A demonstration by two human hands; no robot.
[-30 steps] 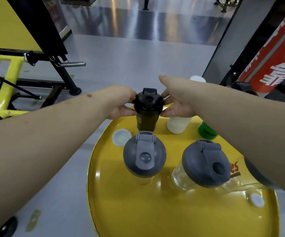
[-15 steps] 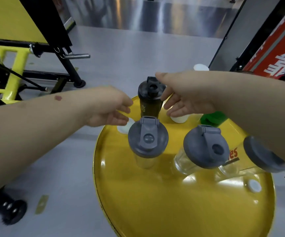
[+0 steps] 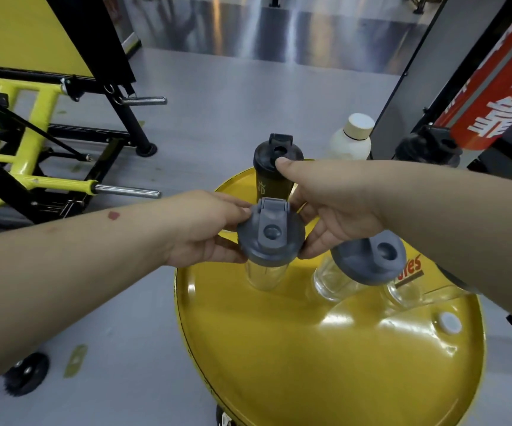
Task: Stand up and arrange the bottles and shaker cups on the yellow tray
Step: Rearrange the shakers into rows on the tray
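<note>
A clear shaker cup with a grey lid (image 3: 270, 238) stands upright on the round yellow tray (image 3: 310, 364). My left hand (image 3: 208, 229) and my right hand (image 3: 331, 210) grip its lid from either side. Behind it a dark shaker cup (image 3: 274, 167) stands upright at the tray's far edge. To the right, a second clear shaker with a grey lid (image 3: 368, 262) stands on the tray. A third clear cup (image 3: 414, 290) is partly hidden under my right forearm. A white bottle (image 3: 353, 138) shows beyond my right hand.
A small white cap (image 3: 449, 323) lies on the tray's right side. A yellow and black gym machine (image 3: 33, 142) stands on the grey floor to the left. A red banner (image 3: 500, 87) and dark frame rise at the right. A black wheel (image 3: 25, 375) sits at the lower left.
Both hands left the dark shaker at the back and came nearer, closing on the lid of the front clear shaker. The view has shifted closer to the tray.
</note>
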